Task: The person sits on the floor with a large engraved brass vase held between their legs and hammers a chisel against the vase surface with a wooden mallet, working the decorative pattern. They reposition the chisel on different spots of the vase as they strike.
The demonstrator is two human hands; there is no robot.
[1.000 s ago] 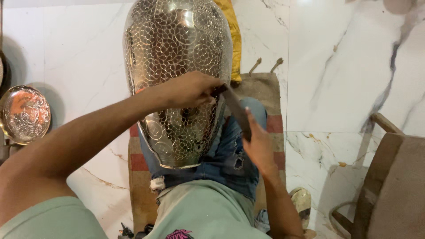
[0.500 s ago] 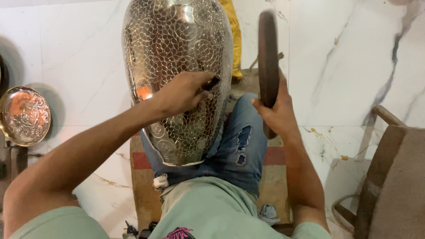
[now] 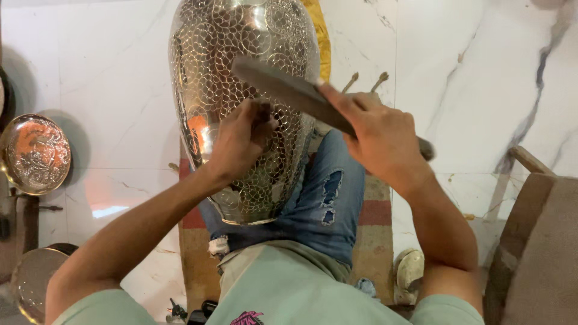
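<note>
1. A large metal vase (image 3: 241, 108), covered in a chased pattern of circles, lies across the person's lap, its base toward the body and its wider body pointing away over the marble floor (image 3: 469, 78).
2. The left hand (image 3: 238, 141) rests against the vase's side, fingers pressed together and pinching a small dark punch (image 3: 264, 112) whose tip meets the metal.
3. The right hand (image 3: 376, 135) is closed in a fist around the handle of a long dark mallet (image 3: 283, 87); its head hangs just above the punch and crosses in front of the vase.
4. The legs, in torn blue jeans (image 3: 328, 198), sit on a striped mat (image 3: 376, 222).
5. At the floor's left edge stands an engraved round plate (image 3: 33, 153); a plainer one lies near the lower left corner.
6. A wooden chair (image 3: 536, 241) stands at the right edge.
</note>
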